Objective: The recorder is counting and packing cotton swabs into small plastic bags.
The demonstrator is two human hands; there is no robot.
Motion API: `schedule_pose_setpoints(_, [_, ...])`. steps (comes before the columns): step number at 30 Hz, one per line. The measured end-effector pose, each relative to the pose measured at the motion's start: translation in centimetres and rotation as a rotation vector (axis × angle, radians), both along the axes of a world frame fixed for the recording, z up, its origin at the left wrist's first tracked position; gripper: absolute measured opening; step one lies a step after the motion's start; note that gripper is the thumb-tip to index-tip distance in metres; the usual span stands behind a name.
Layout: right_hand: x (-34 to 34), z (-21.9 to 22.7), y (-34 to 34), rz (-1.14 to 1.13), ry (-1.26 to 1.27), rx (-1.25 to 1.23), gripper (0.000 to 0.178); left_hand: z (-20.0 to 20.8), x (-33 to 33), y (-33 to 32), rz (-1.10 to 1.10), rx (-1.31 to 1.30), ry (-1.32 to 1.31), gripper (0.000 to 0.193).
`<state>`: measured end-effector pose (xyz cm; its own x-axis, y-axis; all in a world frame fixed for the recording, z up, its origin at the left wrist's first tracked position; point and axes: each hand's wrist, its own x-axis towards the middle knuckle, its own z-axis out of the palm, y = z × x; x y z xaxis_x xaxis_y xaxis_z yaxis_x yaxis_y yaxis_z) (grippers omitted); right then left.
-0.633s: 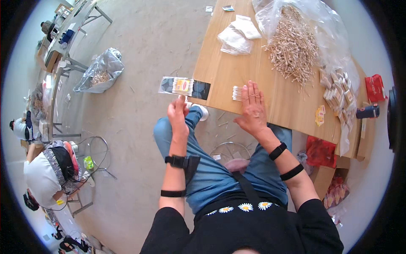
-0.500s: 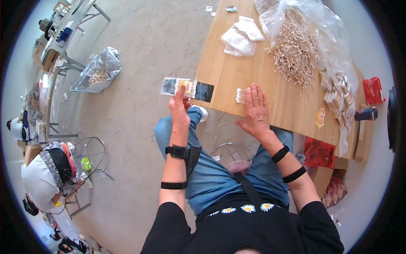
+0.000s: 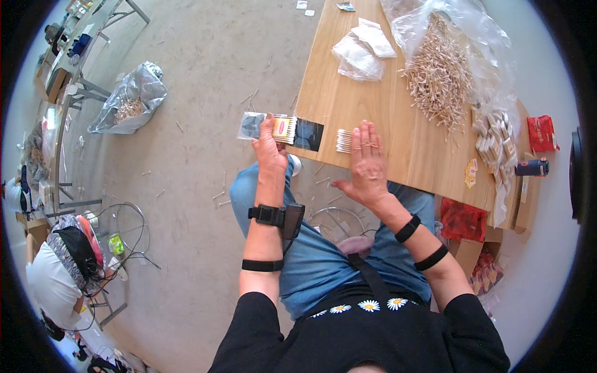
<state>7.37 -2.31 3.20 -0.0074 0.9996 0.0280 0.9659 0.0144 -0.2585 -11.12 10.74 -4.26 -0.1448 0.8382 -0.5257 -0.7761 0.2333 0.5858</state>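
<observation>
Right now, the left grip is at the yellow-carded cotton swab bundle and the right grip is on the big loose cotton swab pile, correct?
Not quite: the head view shows the right grip at the small cotton swab row, apart from the big loose cotton swab pile. The left grip is at the yellow-carded cotton swab bundle, as you say.

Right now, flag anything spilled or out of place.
Loose cotton swabs lie scattered on the floor, which looks odd because the main heap sits up on the table; they were probably dropped.
</observation>
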Motion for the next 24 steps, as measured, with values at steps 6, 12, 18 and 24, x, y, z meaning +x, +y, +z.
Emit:
schedule_pose_setpoints(6, [-5.5, -0.7, 3.1, 0.054, 0.075, 0.004, 0.128, 0.4, 0.4, -0.2, 0.007, 0.025, -0.008, 0.013])
schedule_pose_setpoints(12, [-8.7, -1.4, 4.7, 0.028, 0.109, 0.063, 0.119, 0.5, 0.8, -0.3, 0.050, 0.119, 0.024, 0.010])
schedule_pose_setpoints(18, [-10.7, -2.6, 5.6, -0.071, 0.015, 0.132, 0.093, 0.9, 1.2, -0.3, 0.073, 0.161, 0.101, 0.008])
schedule_pose_setpoints(24, [-11.1, -2.4, 5.7, -0.115, 0.026, 0.102, 0.089, 1.1, 1.0, -0.4, 0.058, 0.176, 0.132, 0.007])
